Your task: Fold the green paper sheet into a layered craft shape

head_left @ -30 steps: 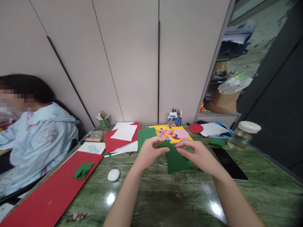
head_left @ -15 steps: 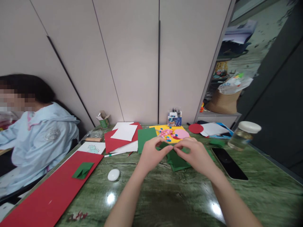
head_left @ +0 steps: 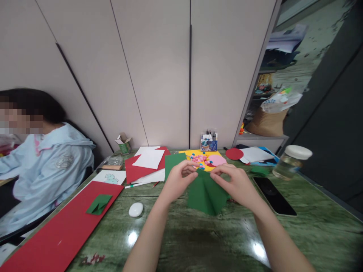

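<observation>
A sheet of green paper [head_left: 207,194] hangs in front of me over the table, with a soft crease down its middle. My right hand [head_left: 234,181] pinches its upper right edge between thumb and fingers. At the upper left edge, my left hand [head_left: 181,179] has its thumb and curled fingers closed on the paper. Behind the hands lie a larger green sheet [head_left: 173,164] and a yellow sheet [head_left: 187,152] that carries small pink, blue and yellow pieces [head_left: 200,158]. A pink paper circle [head_left: 217,160] lies beside those pieces.
Red card [head_left: 61,223] with a folded green paper [head_left: 99,204] extends along the left. A white mouse [head_left: 136,209] sits left of my arm. To the right are a phone [head_left: 274,195] and a lidded jar [head_left: 290,164]. Another person [head_left: 53,166] sits at far left.
The green paper has opened out from a folded, bunched shape to a broad hanging sheet. My hands have drawn slightly apart at its top edge.
</observation>
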Motion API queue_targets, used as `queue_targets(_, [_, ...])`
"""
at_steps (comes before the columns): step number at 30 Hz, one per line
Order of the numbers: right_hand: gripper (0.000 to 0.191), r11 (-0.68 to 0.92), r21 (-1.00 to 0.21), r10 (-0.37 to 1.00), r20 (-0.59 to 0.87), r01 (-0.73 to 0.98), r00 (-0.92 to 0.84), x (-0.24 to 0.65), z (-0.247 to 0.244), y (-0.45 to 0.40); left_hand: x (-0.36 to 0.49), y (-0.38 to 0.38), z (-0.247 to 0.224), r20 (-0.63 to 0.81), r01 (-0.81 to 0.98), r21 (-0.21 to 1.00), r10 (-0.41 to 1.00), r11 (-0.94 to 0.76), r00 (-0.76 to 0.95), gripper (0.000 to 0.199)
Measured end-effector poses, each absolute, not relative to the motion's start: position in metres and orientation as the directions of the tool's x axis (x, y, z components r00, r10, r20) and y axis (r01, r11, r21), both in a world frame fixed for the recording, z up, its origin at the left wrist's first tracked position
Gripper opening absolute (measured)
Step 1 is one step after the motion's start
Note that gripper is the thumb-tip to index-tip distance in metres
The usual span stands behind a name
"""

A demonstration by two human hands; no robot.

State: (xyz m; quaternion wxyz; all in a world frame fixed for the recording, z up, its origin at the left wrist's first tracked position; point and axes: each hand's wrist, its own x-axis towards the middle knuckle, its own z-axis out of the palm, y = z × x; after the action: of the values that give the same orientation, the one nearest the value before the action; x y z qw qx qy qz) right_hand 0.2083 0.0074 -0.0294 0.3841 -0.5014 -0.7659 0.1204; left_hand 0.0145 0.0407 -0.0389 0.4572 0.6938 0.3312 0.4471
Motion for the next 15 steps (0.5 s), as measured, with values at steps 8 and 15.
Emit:
queue_targets(8, [0.022, 0.414, -0.744, 0.910, 0.352, 0.525, -0.219, 0.2130, -0.0273, 0.0085, 0.0112, 0.0419, -0.0399, 0.257, -0.151, 0.965, 0.866, -0.212, 0.429, 0.019])
queue_targets(15, [0.027, 0.414, -0.761, 0.910, 0.347, 0.499, -0.227, 0.2145, -0.0302, 0.0156, 0.0093, 0.0416, -0.0391, 0.316, 0.025, 0.932, 0.844, -0.362, 0.434, 0.009])
